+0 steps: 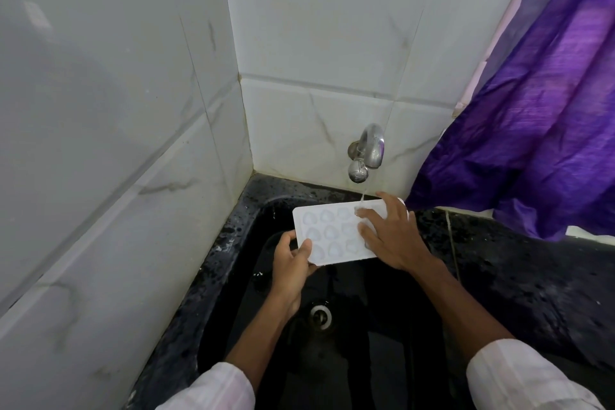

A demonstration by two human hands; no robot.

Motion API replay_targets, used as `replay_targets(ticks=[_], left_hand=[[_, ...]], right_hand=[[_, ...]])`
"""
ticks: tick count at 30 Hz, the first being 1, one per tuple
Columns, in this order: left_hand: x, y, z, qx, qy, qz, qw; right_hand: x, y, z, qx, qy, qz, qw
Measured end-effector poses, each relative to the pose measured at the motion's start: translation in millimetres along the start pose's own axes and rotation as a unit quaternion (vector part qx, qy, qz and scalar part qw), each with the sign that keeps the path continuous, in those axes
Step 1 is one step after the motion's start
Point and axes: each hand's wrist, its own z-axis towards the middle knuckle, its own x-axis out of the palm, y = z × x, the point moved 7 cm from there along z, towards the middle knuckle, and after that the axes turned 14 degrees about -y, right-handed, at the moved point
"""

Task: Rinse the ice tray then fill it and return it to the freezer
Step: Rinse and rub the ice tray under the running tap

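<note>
Left hand point(293, 260): clamped on the near-left corner of the ice tray, thumb on top, fingers curled underneath.
Right hand point(389, 236): relaxed flat on the tray's right end, fingers spread and almost straight, pressing on the top face and covering the cavities there.
Ice tray point(332, 233): white, cavities up, held between both hands at frame centre, above the sink.
Tap point(369, 146): chrome, fixed to the back wall just above the tray.
Water stream point(362, 193): thin, landing at the tray's far edge beside the right fingers.
Sink point(233, 276): black and wet, filling the lower centre.
Drain point(320, 316): metal ring, between the forearms.
Desk point(499, 260): black, speckled, right of the sink.
Curtain point(532, 110): purple, upper right, hanging to the desk.
Wall tiles point(100, 76): white marbled, left and back.
</note>
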Motion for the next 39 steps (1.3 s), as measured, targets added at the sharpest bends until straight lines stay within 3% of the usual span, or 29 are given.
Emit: replay_targets(ticks=[13, 20, 24, 39], left_hand=[[-3.3, -3.8, 3.2, 0.011, -0.001, -0.003, 1.000], [-4.9, -2.2, 15.0, 0.002, -0.029, 0.012, 1.000], [-3.1, -1.2, 22.0, -0.010, -0.038, 0.005, 0.999], [5.1, -6.4, 28.5, -0.018, -0.028, -0.008, 0.999]], right_hand=[[3.7, 5.7, 6.8, -0.004, 0.022, -0.001, 1.000], [3.1, 1.0, 12.5, 0.007, 0.024, 0.074, 0.997], [8.0, -2.3, 9.3, -0.023, 0.039, 0.056, 0.997], [5.2, 0.8, 14.0, 0.006, 0.044, 0.033, 0.998]])
